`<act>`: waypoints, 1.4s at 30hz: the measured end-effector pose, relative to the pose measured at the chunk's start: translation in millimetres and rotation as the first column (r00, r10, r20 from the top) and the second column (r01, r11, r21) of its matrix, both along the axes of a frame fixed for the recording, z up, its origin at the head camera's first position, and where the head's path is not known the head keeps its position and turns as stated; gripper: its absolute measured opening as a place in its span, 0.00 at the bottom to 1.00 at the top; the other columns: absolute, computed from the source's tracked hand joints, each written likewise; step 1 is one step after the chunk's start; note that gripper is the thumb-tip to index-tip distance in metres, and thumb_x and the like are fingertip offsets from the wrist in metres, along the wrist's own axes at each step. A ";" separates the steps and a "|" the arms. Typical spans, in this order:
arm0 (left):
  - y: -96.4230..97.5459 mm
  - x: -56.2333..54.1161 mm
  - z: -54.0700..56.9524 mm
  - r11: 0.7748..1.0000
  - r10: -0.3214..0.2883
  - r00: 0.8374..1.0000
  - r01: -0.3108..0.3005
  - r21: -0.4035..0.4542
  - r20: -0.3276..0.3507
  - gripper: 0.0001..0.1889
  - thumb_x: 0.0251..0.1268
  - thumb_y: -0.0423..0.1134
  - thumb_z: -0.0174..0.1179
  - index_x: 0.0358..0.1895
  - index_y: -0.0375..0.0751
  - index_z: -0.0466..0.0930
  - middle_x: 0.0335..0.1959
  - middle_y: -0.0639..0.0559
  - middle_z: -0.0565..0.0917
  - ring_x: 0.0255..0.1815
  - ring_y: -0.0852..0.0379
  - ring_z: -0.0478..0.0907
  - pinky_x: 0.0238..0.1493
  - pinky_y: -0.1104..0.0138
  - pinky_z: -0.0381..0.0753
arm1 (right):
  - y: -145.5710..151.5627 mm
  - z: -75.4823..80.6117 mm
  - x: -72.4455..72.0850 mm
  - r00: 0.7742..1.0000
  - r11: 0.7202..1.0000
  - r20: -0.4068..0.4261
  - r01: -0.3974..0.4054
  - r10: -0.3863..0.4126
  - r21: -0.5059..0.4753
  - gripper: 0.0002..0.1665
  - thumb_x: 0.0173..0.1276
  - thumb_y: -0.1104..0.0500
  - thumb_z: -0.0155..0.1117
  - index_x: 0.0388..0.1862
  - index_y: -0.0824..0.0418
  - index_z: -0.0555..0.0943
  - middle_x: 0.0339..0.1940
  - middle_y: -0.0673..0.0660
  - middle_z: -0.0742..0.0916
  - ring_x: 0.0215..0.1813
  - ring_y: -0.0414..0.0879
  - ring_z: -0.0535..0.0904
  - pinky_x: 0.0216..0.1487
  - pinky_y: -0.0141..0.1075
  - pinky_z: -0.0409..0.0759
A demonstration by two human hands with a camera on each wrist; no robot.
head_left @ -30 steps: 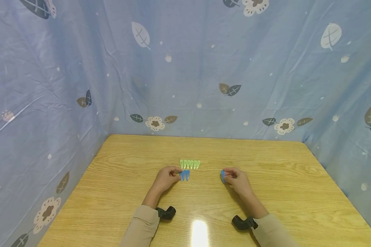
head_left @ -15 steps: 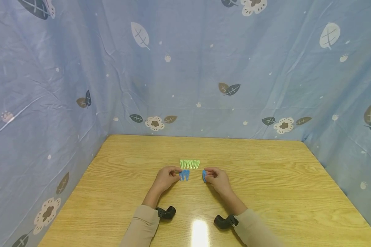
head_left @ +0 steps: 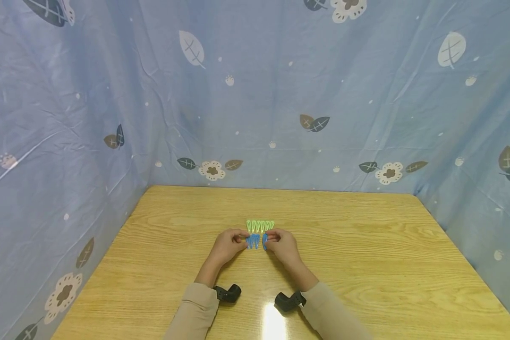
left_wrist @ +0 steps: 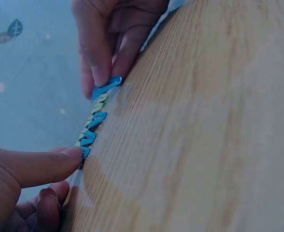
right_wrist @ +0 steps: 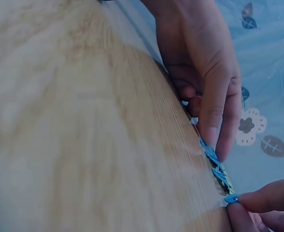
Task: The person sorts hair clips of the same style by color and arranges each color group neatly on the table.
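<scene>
My right hand point(head_left: 283, 246) pinches a blue snap hair clip point(head_left: 265, 242) between thumb and fingers, just right of a short row of blue hair clips point(head_left: 256, 241). In the left wrist view this clip point(left_wrist: 108, 88) lies across the fingertips. At the row's left end, my left hand point(head_left: 228, 246) holds the outermost blue clip point(left_wrist: 86, 152) with thumb and finger, partly covering it. Directly behind lies a row of several light green hair clips point(head_left: 260, 226), side by side. A narrow gap separates the pinched clip from the blue row.
Both rows lie on a wood-grain table point(head_left: 365, 245). A blue curtain point(head_left: 255, 94) with leaf and flower prints hangs along the table's back and sides. Each wrist wears a black camera mount point(head_left: 228, 293). Light glares off the table's front.
The right hand has carried its blue clip leftward across the table, close to the blue row. My left hand has kept its place at the left end.
</scene>
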State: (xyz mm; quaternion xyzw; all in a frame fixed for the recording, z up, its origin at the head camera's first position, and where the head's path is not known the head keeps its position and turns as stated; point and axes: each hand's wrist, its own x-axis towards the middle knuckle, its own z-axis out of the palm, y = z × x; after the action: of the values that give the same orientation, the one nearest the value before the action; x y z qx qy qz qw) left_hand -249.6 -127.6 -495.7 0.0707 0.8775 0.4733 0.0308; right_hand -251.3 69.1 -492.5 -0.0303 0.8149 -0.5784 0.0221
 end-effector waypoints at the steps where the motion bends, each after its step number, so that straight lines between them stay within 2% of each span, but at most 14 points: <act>1: 0.1 -0.1 0.1 1.000 0.002 1.000 -0.002 -0.002 0.003 0.11 0.59 0.34 0.66 0.46 0.44 0.85 0.33 0.51 0.75 0.33 0.56 0.70 0.34 0.64 0.72 | -1.0 1.4 -0.2 1.000 1.000 0.008 0.003 -0.003 0.008 0.16 0.55 0.72 0.63 0.45 0.71 0.83 0.34 0.57 0.83 0.37 0.46 0.77 0.35 0.31 0.78; 9: 0.0 -1.1 -0.4 1.000 0.001 1.000 -0.001 -0.009 -0.016 0.11 0.59 0.34 0.67 0.46 0.44 0.85 0.32 0.52 0.76 0.32 0.56 0.71 0.33 0.64 0.72 | -9.7 10.1 -2.7 1.000 0.993 -0.001 0.016 -0.016 0.116 0.13 0.52 0.73 0.64 0.39 0.71 0.83 0.28 0.55 0.81 0.30 0.44 0.75 0.30 0.31 0.75; 15: -0.6 -0.8 -0.3 1.000 -0.004 1.000 0.003 -0.006 -0.024 0.11 0.59 0.33 0.67 0.45 0.43 0.85 0.32 0.51 0.76 0.32 0.56 0.71 0.34 0.63 0.73 | -14.2 9.7 -5.1 0.999 0.988 -0.003 0.045 -0.045 0.145 0.13 0.50 0.74 0.65 0.38 0.71 0.82 0.27 0.55 0.80 0.29 0.44 0.75 0.29 0.32 0.75; 26: -1.2 -1.7 -0.1 1.000 -0.009 0.999 0.009 -0.001 -0.036 0.11 0.58 0.33 0.67 0.45 0.42 0.85 0.31 0.51 0.76 0.31 0.56 0.71 0.33 0.64 0.72 | -17.1 11.7 -3.5 0.998 0.975 -0.041 0.060 -0.053 0.214 0.11 0.50 0.72 0.64 0.36 0.71 0.83 0.26 0.55 0.81 0.28 0.44 0.75 0.27 0.32 0.74; 30: -0.7 -1.1 -0.8 1.000 -0.011 0.999 0.011 0.001 -0.034 0.11 0.58 0.33 0.67 0.45 0.42 0.85 0.31 0.51 0.75 0.31 0.56 0.71 0.33 0.63 0.72 | -14.2 9.1 -3.4 0.998 0.988 0.013 0.051 -0.054 0.143 0.10 0.55 0.70 0.62 0.38 0.71 0.82 0.27 0.56 0.81 0.27 0.44 0.76 0.27 0.33 0.76; 33: 0.0 -0.5 -0.6 1.000 -0.016 0.999 0.016 0.002 -0.031 0.11 0.58 0.33 0.67 0.45 0.43 0.85 0.31 0.51 0.75 0.31 0.56 0.71 0.33 0.64 0.72 | -10.0 6.0 -4.3 0.995 0.998 0.085 0.052 -0.054 0.023 0.11 0.60 0.69 0.60 0.42 0.72 0.80 0.30 0.58 0.81 0.28 0.44 0.79 0.30 0.33 0.80; 36: 0.6 0.0 0.4 1.000 -0.018 0.999 0.018 0.007 -0.029 0.11 0.59 0.33 0.66 0.46 0.42 0.85 0.30 0.51 0.75 0.31 0.56 0.70 0.33 0.64 0.72 | -4.3 4.9 -5.0 0.992 0.996 0.121 0.054 -0.046 -0.065 0.12 0.64 0.69 0.58 0.45 0.75 0.79 0.33 0.60 0.81 0.30 0.45 0.81 0.34 0.35 0.83; 42: 0.3 0.5 2.3 1.000 -0.014 1.000 0.014 0.004 -0.026 0.11 0.59 0.33 0.66 0.46 0.42 0.85 0.31 0.52 0.75 0.30 0.56 0.69 0.32 0.64 0.72 | 8.7 6.9 -4.8 0.992 0.995 0.119 0.051 -0.040 -0.089 0.13 0.65 0.69 0.57 0.47 0.75 0.78 0.36 0.62 0.82 0.32 0.47 0.82 0.36 0.37 0.83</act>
State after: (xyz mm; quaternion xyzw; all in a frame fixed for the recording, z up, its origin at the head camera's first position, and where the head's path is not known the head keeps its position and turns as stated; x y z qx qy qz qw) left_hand -249.1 -127.3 -493.4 0.0832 0.8764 0.4738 0.0224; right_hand -256.1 77.8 -485.5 0.0213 0.7853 -0.6164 0.0550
